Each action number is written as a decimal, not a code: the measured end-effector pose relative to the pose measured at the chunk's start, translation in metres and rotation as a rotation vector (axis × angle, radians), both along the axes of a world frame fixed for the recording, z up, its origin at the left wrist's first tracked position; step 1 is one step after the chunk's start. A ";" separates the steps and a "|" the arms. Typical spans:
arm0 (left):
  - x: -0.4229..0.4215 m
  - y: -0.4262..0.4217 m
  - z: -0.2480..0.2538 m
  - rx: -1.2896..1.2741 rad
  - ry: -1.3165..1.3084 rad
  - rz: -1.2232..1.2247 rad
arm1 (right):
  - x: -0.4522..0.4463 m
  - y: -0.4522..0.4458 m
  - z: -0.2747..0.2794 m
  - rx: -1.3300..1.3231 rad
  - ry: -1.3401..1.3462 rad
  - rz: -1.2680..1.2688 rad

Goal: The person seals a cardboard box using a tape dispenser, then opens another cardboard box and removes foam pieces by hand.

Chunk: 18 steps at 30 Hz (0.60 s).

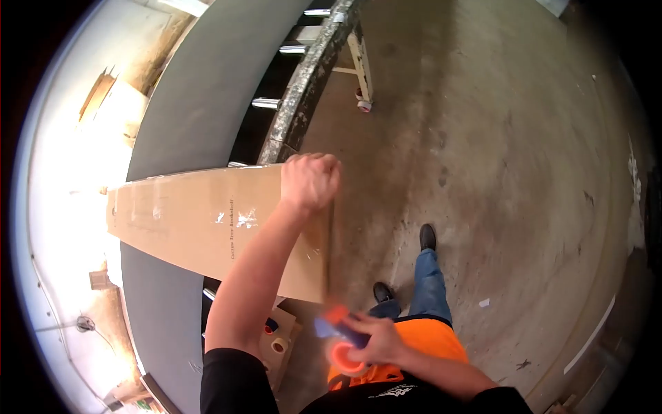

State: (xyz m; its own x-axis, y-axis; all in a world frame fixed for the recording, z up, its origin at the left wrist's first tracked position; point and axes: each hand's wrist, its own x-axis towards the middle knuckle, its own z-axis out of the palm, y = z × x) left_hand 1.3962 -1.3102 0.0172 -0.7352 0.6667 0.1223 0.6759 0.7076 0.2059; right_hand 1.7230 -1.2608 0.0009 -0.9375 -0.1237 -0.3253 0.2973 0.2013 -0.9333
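A long cardboard box (200,214) with a line of print and shiny tape patches lies across the conveyor. My left hand (312,181) is closed over the box's far right corner, fingers curled down and partly hidden. Low in the view, near the box's near corner and in front of my orange garment, my right hand (376,339) grips a tape dispenser (347,330). The dispenser is blurred, with a red and blue head and an orange-red ring below, apart from the box.
The roller conveyor (293,93) has a worn metal side rail and a grey belt (207,83) beyond it. Beneath the box's near end, a small wooden shelf (287,345) bears tape rolls. A conveyor leg (360,65) stands on the concrete floor (496,172).
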 end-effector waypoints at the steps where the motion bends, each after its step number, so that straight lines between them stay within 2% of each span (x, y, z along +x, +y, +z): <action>1: 0.002 -0.001 -0.002 0.005 0.007 -0.006 | 0.006 -0.019 -0.004 -0.011 0.020 -0.063; 3: 0.001 -0.002 -0.001 -0.018 -0.021 0.051 | -0.009 -0.055 -0.009 0.019 0.042 -0.178; 5: 0.002 -0.005 -0.007 -0.013 -0.036 0.077 | -0.052 -0.080 -0.002 0.105 -0.035 -0.070; 7: 0.005 -0.011 -0.009 -0.012 -0.054 0.085 | -0.067 -0.116 -0.024 0.080 0.043 0.008; 9: 0.004 -0.009 -0.003 -0.037 -0.068 0.099 | -0.042 -0.111 -0.045 0.069 0.119 -0.011; 12: 0.005 -0.008 -0.005 -0.021 -0.088 0.120 | 0.013 -0.033 -0.070 -0.204 0.101 -0.094; 13: 0.005 -0.010 -0.005 -0.021 -0.103 0.131 | 0.014 -0.009 -0.062 -0.735 -0.040 -0.327; 14: 0.008 -0.013 -0.005 -0.027 -0.121 0.143 | 0.008 0.009 -0.068 -0.848 -0.014 -0.433; 15: 0.011 -0.013 -0.003 -0.029 -0.085 0.136 | -0.009 0.030 -0.066 -0.697 -0.015 -0.466; 16: 0.012 -0.013 -0.001 -0.040 -0.086 0.135 | -0.033 0.045 -0.068 -0.704 0.004 -0.421; 18: 0.010 -0.014 -0.001 -0.065 -0.086 0.141 | -0.057 0.033 -0.053 -0.453 -0.084 -0.182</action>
